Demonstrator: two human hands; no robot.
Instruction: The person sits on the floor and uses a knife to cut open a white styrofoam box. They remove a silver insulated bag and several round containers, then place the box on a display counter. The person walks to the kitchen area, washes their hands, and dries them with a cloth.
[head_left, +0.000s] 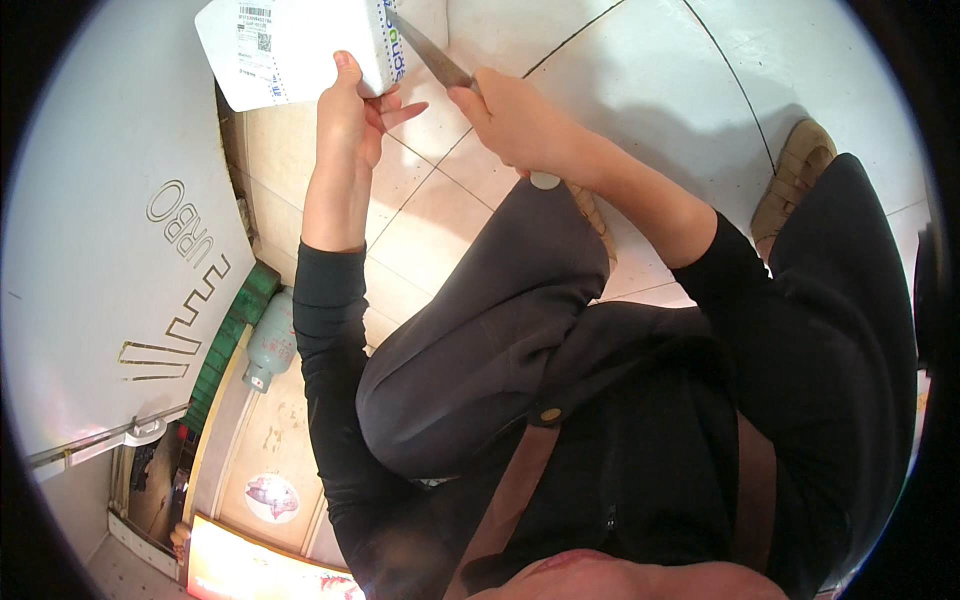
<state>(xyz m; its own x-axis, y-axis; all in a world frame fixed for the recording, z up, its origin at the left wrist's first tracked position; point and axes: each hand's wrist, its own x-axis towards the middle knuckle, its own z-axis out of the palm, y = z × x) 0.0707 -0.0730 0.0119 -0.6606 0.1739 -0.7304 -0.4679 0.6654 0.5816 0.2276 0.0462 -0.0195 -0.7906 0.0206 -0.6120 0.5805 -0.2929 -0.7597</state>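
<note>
A white box-shaped package (300, 45) with blue and green print and a printed label is at the top of the view. My left hand (349, 120) grips its near edge, thumb on the top face and some fingers spread beyond the corner. In my right hand (517, 124) is a knife (435, 56), its broad metal blade slanting up and left. The tip lies at the package's printed side; whether it touches or has gone in, I cannot tell. My fingers cover most of the handle, and a pale round end shows below the hand.
Pale floor tiles (420, 202) spread beneath my hands. My bent knee (487, 322) rises close below my right hand. At the left stands a white panel (112, 210) with lettering. Beyond it are a grey gas cylinder (271, 337) and a lit sign (247, 562).
</note>
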